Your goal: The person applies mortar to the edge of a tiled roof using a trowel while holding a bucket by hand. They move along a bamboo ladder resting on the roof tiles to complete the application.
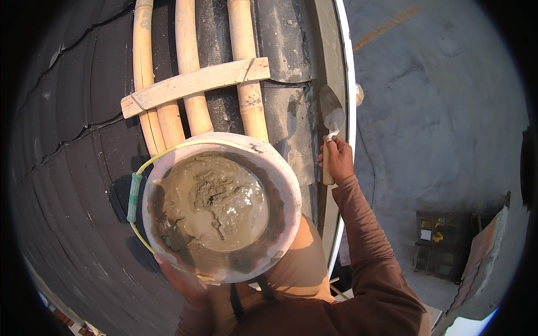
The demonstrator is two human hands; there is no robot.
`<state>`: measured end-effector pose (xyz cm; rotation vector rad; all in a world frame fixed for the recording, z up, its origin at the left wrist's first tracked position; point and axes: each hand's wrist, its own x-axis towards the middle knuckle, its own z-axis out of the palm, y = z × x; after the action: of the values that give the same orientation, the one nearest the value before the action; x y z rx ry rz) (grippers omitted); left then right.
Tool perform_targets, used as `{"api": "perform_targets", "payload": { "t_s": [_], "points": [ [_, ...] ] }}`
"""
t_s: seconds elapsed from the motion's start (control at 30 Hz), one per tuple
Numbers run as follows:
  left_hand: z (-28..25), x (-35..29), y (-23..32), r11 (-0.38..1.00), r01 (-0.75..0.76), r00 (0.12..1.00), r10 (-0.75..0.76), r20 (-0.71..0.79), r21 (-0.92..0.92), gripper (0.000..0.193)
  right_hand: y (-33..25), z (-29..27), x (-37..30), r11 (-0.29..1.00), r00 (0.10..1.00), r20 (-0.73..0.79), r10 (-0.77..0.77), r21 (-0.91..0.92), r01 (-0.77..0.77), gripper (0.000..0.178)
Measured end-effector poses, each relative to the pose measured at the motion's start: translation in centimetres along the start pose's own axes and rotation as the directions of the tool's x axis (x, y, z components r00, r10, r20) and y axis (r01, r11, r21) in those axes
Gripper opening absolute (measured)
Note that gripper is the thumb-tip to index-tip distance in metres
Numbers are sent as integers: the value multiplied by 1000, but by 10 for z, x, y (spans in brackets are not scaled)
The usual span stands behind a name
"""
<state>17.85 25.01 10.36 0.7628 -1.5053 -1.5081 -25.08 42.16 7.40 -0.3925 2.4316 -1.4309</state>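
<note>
A round bucket with a pale, mortar-smeared rim stands in front of me, partly over my thigh. Wet grey-brown mortar covers its inside bottom. Its wire handle, with a green grip, hangs to the left. My left hand holds the bucket low at its near left side; the fingers are mostly hidden behind it. Out to the right, my right hand is closed round the wooden handle of a trowel. The trowel's blade points away from me over the grey mortared roof edge, with some mortar on it.
Several bamboo poles lie up the dark corrugated roof, joined by a wooden crosspiece. A white edge strip bounds the roof on the right. Beyond it, a grey wall has a dark window lower down.
</note>
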Motion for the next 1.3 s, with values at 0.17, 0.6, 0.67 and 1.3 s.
{"api": "perform_targets", "payload": {
  "t_s": [0.17,0.6,0.67,1.3],
  "points": [
    [15,15,18,762,264,935,-354,-38,-592,60,-32,3,44,971,971,89,222,66,-228,32],
    [29,35,32,754,301,898,-430,-93,-584,80,54,-20,-125,879,879,48,474,-85,-469,31],
    [29,35,31,778,290,906,-411,-103,-557,80,30,-16,-108,916,913,74,401,-47,-398,31],
    [-35,-42,-65,803,328,854,-477,-206,-498,63,-26,-3,-48,941,942,53,331,-93,-326,34]
  ]
}}
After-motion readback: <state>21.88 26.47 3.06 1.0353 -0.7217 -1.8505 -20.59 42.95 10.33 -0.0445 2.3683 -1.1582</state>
